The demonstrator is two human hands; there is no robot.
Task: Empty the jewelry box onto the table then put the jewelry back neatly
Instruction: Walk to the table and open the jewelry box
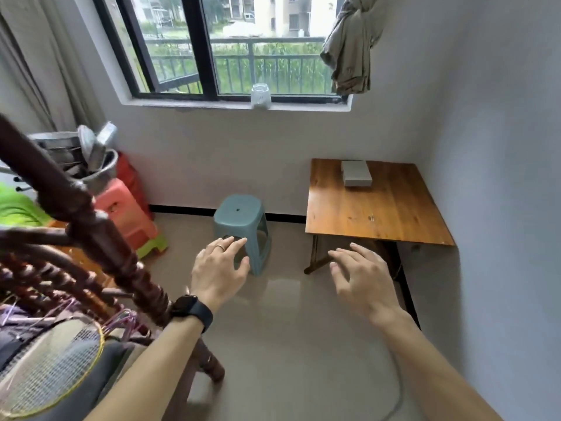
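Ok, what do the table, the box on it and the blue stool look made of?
Table: wood, going by the visible grain and warm, slightly glossy finish. Box: grey and matte; could be card, fabric or plastic, too far to tell. Stool: moulded plastic, smooth, in one piece.

Left hand [219,268] and right hand [361,281] are hovering empty, fingers spread, above the floor. A closed grey box [356,173] is sitting on the table [376,214] in the corner. A blue stool [243,226] is standing left of the table.
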